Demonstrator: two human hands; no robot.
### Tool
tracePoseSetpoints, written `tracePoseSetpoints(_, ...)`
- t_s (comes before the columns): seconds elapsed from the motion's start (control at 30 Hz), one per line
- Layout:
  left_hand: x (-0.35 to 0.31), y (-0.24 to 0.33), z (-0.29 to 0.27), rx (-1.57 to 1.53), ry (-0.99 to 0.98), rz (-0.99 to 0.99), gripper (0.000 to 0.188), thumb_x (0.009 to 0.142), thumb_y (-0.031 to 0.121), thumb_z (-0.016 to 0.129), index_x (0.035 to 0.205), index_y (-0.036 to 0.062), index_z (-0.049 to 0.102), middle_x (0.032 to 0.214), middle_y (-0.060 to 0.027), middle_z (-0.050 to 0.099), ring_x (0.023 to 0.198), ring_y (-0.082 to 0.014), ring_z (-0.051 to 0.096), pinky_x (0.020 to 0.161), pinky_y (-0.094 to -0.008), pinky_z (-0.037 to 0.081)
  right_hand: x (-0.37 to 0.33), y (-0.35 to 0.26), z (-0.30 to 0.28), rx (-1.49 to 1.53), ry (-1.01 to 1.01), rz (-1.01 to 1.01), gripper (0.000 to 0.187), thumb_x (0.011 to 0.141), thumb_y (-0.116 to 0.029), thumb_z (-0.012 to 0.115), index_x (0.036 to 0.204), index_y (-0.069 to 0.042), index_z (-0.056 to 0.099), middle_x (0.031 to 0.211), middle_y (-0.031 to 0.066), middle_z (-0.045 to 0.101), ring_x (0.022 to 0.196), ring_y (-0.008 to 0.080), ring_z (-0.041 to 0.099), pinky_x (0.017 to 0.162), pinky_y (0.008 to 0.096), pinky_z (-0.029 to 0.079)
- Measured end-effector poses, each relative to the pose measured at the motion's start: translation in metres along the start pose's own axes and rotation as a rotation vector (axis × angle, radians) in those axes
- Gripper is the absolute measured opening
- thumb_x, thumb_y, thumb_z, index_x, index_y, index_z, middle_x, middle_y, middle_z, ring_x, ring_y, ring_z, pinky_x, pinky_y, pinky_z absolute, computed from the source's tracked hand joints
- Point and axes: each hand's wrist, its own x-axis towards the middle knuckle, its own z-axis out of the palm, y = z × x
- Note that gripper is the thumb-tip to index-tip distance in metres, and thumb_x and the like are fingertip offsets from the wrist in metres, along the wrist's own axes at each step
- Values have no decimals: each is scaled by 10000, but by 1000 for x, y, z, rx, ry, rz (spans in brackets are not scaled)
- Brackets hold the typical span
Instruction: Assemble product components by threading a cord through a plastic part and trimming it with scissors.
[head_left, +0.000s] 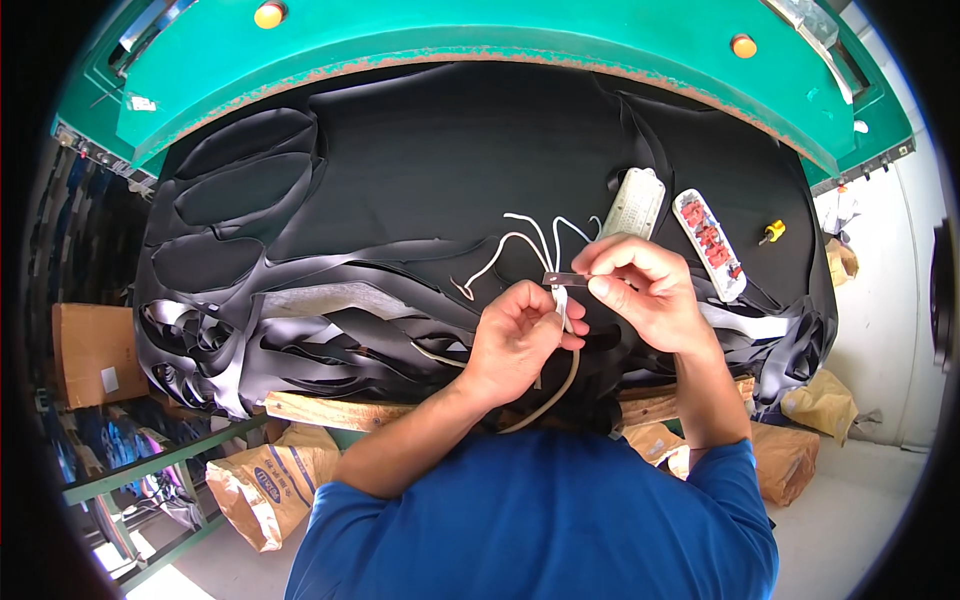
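Note:
My left hand [517, 338] is closed around a white cable [561, 298], pinching it near the end where the outer sheath stops. Several loose white wires [512, 240] fan out beyond the grip, one with a frayed tip. Between the thumb and fingers of my right hand [648, 298] is a small, flat, dark blade-like strip [567, 280], lying across the wires just above my left fingertips. An opened power strip [708, 243] with red inner parts lies to the right. Closer to my right hand rests its apparent white cover [634, 203]. A short yellow-handled screwdriver [772, 232] sits farther right.
Black sheet material [450, 150] covers the worktop, with cut strips [380, 345] bunched along the near edge. A green machine beam [480, 40] spans the far side. Paper sacks [275, 480] stand below the table, and a cardboard box [95, 355] is at left.

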Motion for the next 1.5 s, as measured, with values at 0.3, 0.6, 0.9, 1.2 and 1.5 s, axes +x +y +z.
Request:
tracePoseSetpoints(0.3,2,0,3,16,-13,21,81,892,-53,473,832,-1,460,968,-138,606,839,-193,641,729,-334,577,-2,8,-4,4,-31,134,59,880,-47,643,901,-3,609,823,-4,578,746,39,522,642,191,440)
tracePoseSetpoints(0.6,3,-1,0,7,-37,35,67,887,-47,494,847,0,470,957,-124,609,841,-175,640,719,-321,577,0,11,-6,123,-42,105,57,881,-35,635,910,-1,600,878,36,613,775,64,561,673,212,471)
tracePoseSetpoints(0.9,5,-3,1,110,-31,26,99,871,-62,518,945,3,529,923,-57,599,809,-118,622,710,-259,548,10,-3,5,238,-166,120,47,940,-44,535,944,2,524,854,76,608,695,98,583,615,249,501)
tracePoseSetpoints(1.2,3,-9,3,226,178,298,86,859,-49,584,924,-18,538,893,-65,611,827,-108,617,695,-232,533,4,-11,26,337,-39,206,116,970,-128,491,967,-13,507,1272,225,525,1287,255,426,1006,369,377)
tracePoseSetpoints(1.5,1,-11,6,114,197,393,122,873,45,656,864,-27,558,852,-67,638,778,-85,591,692,-213,493,-2,-15,34,585,-73,225,182,962,-198,492,933,-20,516,941,64,545,1347,323,334,1011,416,295)
